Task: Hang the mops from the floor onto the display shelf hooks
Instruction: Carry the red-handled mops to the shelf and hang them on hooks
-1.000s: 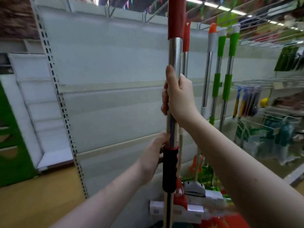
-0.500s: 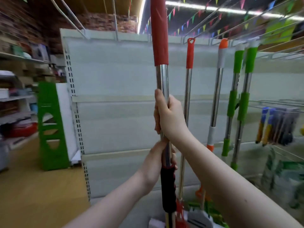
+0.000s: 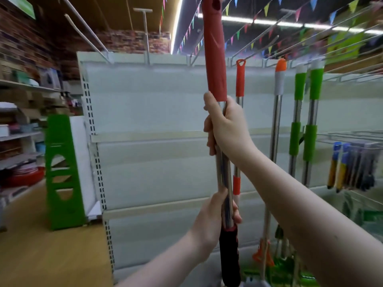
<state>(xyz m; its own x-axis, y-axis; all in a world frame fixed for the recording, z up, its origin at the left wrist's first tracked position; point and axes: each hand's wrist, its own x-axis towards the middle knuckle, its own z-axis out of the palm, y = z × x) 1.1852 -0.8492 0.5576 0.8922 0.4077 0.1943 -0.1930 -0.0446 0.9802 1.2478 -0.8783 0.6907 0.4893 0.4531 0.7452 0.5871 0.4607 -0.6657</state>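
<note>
The mop [image 3: 223,177] stands upright at centre, off the hooks [image 3: 259,36], just in front of the shelf [image 3: 155,112]. Its head is cut off by the lower edge, and its steel pole is partly hidden behind both hands. The right grip [image 3: 228,131], a bare hand, wraps the pole just under the red sleeve [image 3: 213,59]. The left grip [image 3: 211,222] curls round it lower, just above the black sleeve [image 3: 229,257]. The hang-hole at the top is nearly out of frame. The hooks jut from the shelf's top rail as blurred wires. Behind the pole a red mop [image 3: 240,79] is partly covered by the right hand. An orange mop [image 3: 278,100] and two green mops [image 3: 298,121] hang to the right, their heads a blur. A green stand [image 3: 62,172] sits at the left on the floor [image 3: 41,255]. The green sign [image 3: 22,5] is too blurred to read.
</note>
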